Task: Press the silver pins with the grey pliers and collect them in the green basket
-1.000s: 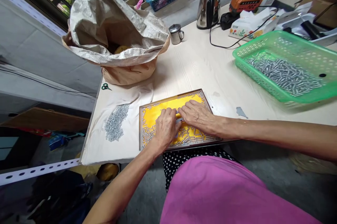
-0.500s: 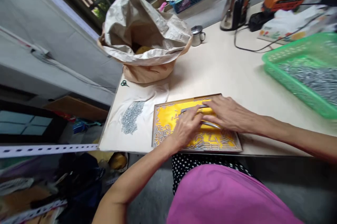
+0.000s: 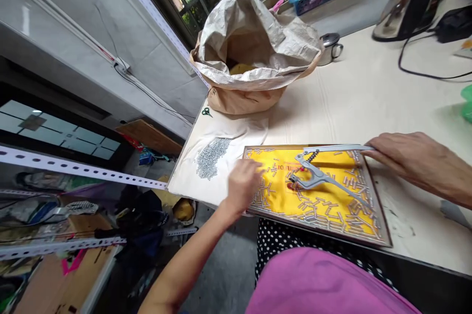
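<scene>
A pair of grey metal hand pliers [image 3: 313,179] with a coil spring between its handles extends over a shallow tray [image 3: 384,228]. At the tray's right side my right hand [image 3: 405,157] grips the end of the upper handle; the lower handle stands apart from it. The tray has a yellow lining and many small metal pins [image 3: 317,215], thickest along the right and front. My left hand [image 3: 241,184] hovers at the tray's left edge, near pins there. Motion smears its fingers, so whatever they hold is hidden.
A heap of metal pins [image 3: 212,159] lies on white cloth at left, below small green scissors [image 3: 207,112]. Behind stand a large open paper sack [image 3: 254,100] and a lidded metal cup [image 3: 328,51]. A kettle [image 3: 401,9] and cord are at back right.
My hands have moved apart: the left to the tray's left edge, the right outward along the pliers. The pliers' handles now show spread wide. The view has shifted, showing more on the left.
</scene>
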`<act>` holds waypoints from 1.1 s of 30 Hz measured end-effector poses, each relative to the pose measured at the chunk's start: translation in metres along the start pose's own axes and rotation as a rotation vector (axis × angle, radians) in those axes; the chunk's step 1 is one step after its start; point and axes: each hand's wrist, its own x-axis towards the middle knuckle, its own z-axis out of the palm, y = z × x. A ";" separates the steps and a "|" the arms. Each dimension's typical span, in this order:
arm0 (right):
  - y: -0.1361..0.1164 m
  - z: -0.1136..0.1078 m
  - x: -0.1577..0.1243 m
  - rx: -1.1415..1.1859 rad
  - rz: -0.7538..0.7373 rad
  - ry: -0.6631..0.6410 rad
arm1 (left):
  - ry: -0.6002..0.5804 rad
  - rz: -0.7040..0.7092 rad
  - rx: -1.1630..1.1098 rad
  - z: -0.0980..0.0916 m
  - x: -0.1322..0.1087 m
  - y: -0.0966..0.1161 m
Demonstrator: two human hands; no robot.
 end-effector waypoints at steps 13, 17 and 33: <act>-0.022 0.020 -0.012 0.056 0.008 -0.002 | -0.330 -0.559 0.208 0.006 -0.082 -0.143; -0.023 0.020 -0.014 0.082 0.001 -0.007 | -0.436 -0.482 0.266 0.001 -0.076 -0.146; -0.033 0.027 -0.016 0.061 -0.027 -0.045 | -0.341 -0.535 0.217 0.002 -0.061 -0.145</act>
